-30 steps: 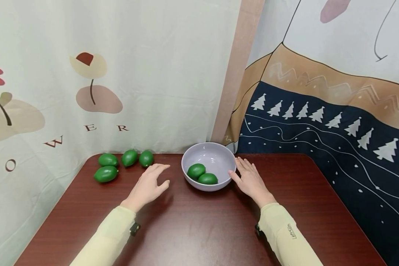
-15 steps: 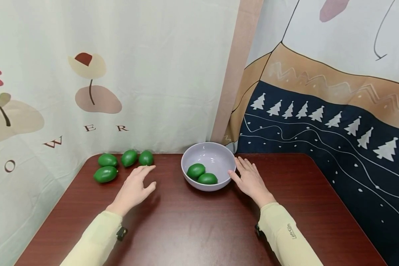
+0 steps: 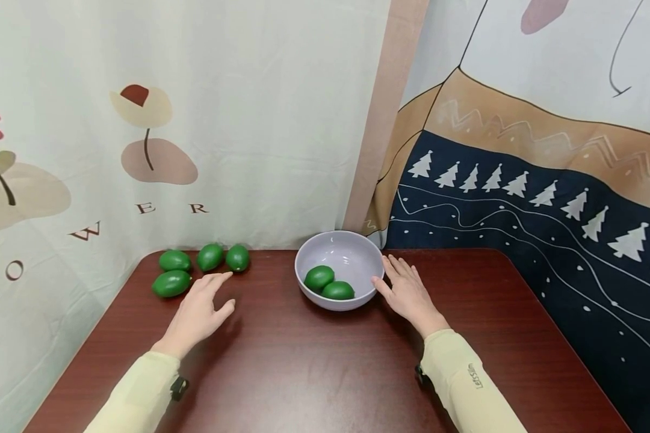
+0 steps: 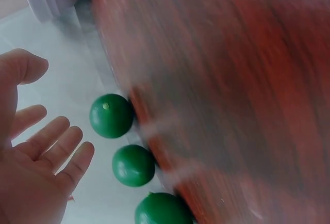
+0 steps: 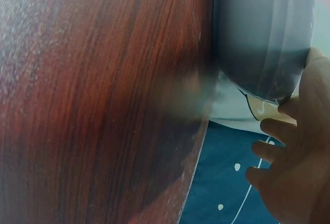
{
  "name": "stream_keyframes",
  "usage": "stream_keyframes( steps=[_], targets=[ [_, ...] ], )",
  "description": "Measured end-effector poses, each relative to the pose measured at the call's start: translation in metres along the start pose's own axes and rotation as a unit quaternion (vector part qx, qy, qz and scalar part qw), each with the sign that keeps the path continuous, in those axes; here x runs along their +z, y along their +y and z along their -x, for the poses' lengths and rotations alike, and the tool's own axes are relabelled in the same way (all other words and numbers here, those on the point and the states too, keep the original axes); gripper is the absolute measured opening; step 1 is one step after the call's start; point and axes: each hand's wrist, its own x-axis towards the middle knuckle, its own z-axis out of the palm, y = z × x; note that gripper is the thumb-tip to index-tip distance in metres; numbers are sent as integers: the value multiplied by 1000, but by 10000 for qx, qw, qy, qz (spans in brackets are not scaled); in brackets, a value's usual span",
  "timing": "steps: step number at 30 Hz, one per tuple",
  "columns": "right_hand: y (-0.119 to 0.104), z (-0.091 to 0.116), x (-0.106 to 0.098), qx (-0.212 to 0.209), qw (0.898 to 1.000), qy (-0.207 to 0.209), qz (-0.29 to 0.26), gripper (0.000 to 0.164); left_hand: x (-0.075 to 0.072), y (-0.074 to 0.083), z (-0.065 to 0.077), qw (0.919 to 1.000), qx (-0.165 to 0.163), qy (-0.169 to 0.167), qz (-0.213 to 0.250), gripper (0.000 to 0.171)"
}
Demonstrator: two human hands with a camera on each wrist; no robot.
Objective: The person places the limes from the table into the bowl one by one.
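Note:
My left hand (image 3: 197, 313) hovers over the table just in front of several green limes at the back left, its fingers spread and holding nothing. The nearest limes include one at the right end (image 3: 238, 258) and another at the front left (image 3: 171, 284). In the left wrist view, a gap separates the hand (image 4: 41, 167) from the closest lime (image 4: 111, 116). A pale purple bowl (image 3: 340, 305) stands at the back middle with two limes (image 3: 319, 277) inside. With fairly straight fingers, my right hand (image 3: 410, 294) touches the bowl's right side; the right wrist view shows fingertips against its wall (image 5: 265, 33).
The dark red wooden table (image 3: 314, 367) has rounded back corners. Behind it hangs a pale curtain (image 3: 271, 150) with flower prints. A dark blue cloth with white trees (image 3: 498, 210) hangs along the right side.
My left hand has moved left, away from the bowl and towards the limes on the table. The right hand stays at the bowl, and the limes have not moved.

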Motion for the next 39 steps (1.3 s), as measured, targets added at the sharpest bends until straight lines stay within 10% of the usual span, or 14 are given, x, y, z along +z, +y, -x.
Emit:
stream_keyframes(
  steps=[39],
  targets=[
    [1,-2,-2,53,9999,-54,-146,72,-31,-58,16,9960,-348,827,-31,56]
  ],
)
